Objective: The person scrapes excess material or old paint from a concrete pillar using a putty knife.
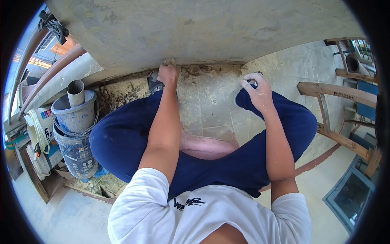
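Observation:
My left hand [167, 75] is closed in a fist low against the grey plastered wall [195, 32]. A small pale piece [169, 62] shows at its knuckles, touching the wall; its kind cannot be made out. Beside that hand is my dark left shoe [154, 83]. Coated in white dust, my right hand [260, 92] hovers by my right shoe and shin, away from the wall. Its fingers are loosely curved with a gap to the thumb, and nothing held can be seen. A rough, crumbly strip [207, 71] runs along the wall's foot.
Stacked paint-stained buckets [75, 116] stand at left, with a grey pipe [76, 92] upright in the top one. Next to them is a white container [40, 130]. Wooden framing [341, 92] and a framed glass pane [350, 194] are at right. Beneath me is a pinkish seat [209, 145].

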Action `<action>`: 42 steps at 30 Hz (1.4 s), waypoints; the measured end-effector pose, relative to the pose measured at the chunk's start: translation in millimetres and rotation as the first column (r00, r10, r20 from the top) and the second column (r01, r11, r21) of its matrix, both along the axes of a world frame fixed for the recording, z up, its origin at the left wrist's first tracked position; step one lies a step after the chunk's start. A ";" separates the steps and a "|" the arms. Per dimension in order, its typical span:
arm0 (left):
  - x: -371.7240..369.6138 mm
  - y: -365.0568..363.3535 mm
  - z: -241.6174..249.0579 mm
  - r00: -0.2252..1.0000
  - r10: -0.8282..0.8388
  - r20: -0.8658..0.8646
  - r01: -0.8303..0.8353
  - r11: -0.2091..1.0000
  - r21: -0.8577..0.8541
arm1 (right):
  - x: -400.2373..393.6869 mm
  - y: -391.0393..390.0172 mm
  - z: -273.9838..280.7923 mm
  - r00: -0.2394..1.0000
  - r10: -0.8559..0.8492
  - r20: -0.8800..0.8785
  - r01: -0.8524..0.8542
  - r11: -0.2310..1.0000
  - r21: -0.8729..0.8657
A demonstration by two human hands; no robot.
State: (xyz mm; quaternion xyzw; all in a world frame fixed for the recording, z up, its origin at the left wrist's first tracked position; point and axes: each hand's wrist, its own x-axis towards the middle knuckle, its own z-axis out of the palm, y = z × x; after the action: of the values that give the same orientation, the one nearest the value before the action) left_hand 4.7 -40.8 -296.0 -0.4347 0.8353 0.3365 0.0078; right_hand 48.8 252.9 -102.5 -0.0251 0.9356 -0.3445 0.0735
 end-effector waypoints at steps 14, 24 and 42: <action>-1.9 -11.0 6.1 0.984 -0.128 0.126 0.137 0.988 -0.070 | 1.2 3.6 -3.9 0.997 0.037 -0.065 -0.034 0.998 0.046; -11.1 -18.8 47.2 0.963 -0.125 0.237 0.135 0.991 -0.024 | -4.8 0.5 -0.5 0.999 0.016 -0.039 -0.015 0.999 0.047; 3.2 -16.4 77.6 0.963 -0.139 0.229 0.154 0.987 -0.048 | 5.2 9.0 9.0 0.997 -0.003 -0.073 0.007 0.998 0.062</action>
State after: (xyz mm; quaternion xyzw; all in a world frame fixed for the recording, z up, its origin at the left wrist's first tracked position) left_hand 7.9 -57.2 -218.3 -0.4070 0.8695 0.2560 0.1129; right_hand 54.0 261.9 -93.5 -0.0330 0.9479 -0.3144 0.0392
